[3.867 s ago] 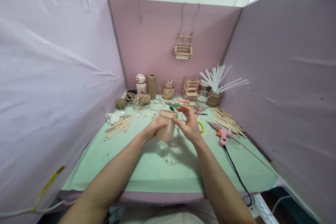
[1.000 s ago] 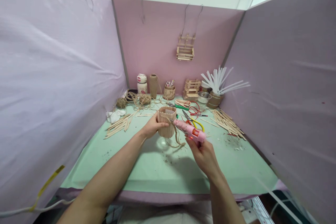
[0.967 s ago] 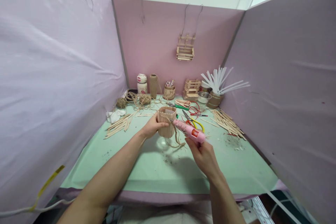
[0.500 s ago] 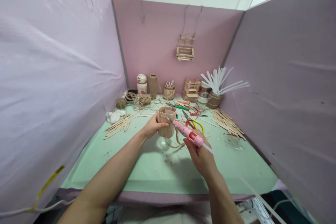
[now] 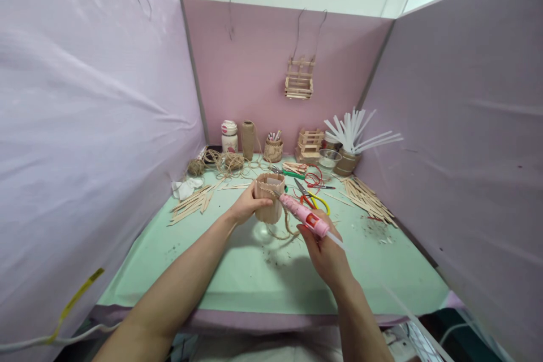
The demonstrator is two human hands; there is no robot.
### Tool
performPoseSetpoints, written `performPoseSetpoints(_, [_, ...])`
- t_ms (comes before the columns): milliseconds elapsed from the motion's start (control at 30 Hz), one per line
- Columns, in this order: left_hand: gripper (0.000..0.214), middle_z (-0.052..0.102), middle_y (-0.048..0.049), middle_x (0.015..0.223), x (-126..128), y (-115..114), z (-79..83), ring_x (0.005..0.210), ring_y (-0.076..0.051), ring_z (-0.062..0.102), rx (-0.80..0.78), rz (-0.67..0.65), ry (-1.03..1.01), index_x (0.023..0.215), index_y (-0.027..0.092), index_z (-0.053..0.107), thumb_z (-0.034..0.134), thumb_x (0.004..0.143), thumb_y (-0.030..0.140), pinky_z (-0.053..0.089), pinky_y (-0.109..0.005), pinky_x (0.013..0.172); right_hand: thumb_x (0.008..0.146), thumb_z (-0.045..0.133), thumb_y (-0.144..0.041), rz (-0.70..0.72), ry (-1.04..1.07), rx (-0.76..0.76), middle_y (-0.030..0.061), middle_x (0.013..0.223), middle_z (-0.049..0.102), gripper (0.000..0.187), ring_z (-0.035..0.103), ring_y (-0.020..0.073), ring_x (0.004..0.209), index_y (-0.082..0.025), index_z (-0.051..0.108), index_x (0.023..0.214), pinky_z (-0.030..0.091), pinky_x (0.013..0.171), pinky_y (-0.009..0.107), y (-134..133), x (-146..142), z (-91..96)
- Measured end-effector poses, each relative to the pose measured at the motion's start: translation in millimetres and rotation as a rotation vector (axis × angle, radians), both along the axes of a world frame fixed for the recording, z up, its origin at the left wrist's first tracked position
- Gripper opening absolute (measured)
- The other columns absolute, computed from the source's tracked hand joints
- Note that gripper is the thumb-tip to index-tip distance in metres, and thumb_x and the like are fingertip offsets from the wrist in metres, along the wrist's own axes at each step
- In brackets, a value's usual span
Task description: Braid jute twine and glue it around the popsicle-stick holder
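My left hand (image 5: 248, 205) grips a round cup covered in upright craft sticks (image 5: 267, 214) from its left side, thumb across the front. A twine (image 5: 287, 225) runs round the cup near its rim, and its loose end hangs down at the right. In my right hand (image 5: 324, 246) is a pink glue gun (image 5: 302, 214), with a white glue stick (image 5: 336, 240) poking out of its back. Its nozzle points at the twine on the cup's upper right; whether it touches cannot be made out.
Scissors (image 5: 314, 199) and green-handled pliers (image 5: 293, 173) lie behind the cup. Craft sticks are piled at left (image 5: 193, 205) and right (image 5: 368, 199). Tangled twine (image 5: 233, 162), a bottle (image 5: 229, 137) and a pot of white glue sticks (image 5: 347, 162) stand farther back. A small stick rack (image 5: 299, 85) hangs on the wall.
Almost nothing differs. Both hands, the cup and the glue gun hold nearly the same position; the view has shifted very slightly.
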State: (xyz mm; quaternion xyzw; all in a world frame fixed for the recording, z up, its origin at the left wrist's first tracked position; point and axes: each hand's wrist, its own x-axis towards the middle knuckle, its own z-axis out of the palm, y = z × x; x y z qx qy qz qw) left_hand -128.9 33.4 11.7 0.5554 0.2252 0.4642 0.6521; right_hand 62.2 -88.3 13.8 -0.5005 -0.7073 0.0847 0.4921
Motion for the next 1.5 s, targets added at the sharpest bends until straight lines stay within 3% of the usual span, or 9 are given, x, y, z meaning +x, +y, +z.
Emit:
performPoseSetpoints(1100, [0.075, 0.064, -0.0096, 0.112, 0.9, -5.5, 6.1, 0.100, -0.026, 0.060, 0.003, -0.068, -0.014, 0.123, 0.021, 0.054, 0.083, 0.054, 0.029, 0.047, -0.035, 0.084, 0.090, 0.048, -0.030, 0.001, 0.039, -0.016, 0.0058, 0.093, 0.058, 0.014, 0.054, 0.0194, 0.086, -0.020, 0.053, 0.098, 0.044, 0.079, 0.032, -1.8, 5.2, -0.3])
performPoseSetpoints(1500, [0.076, 0.064, -0.0108, 0.112, 1.8, -6.2, 8.0, 0.098, -0.025, 0.060, 0.011, -0.093, -0.032, 0.123, 0.020, 0.054, 0.083, 0.054, 0.030, 0.047, -0.036, 0.084, 0.090, 0.048, -0.029, -0.004, 0.027, -0.006, 0.0075, 0.099, 0.060, 0.023, 0.055, 0.0214, 0.094, -0.020, 0.055, 0.110, 0.044, 0.082, 0.034, -1.1, 7.7, 0.6])
